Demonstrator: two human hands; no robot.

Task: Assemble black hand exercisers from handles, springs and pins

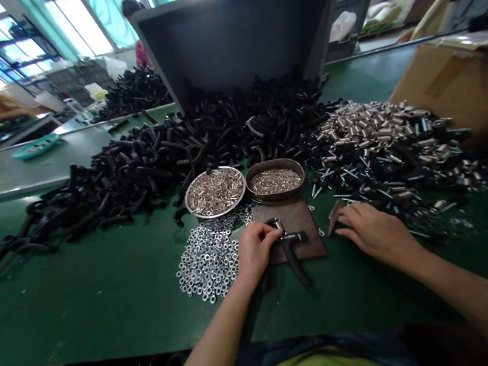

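Currently mid-assembly: left hand (254,249) pinching a small metal piece onto black handle (293,249) on brown pad (307,222). Right hand (373,231) flat, holding nothing, at pad's right edge. Next move, likely: seating piece squarely.

Black handles (200,134), green table (83,305)

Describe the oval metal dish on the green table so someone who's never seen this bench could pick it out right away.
Start at the big upturned grey bin spilling a heap of black plastic handles onto the green table. At the heap's near edge sit two metal dishes: the dark oval dish is the right-hand one, just beyond the brown square mat. Unlike the shiny round dish beside it, it has dull, taller walls and holds finer silver bits.
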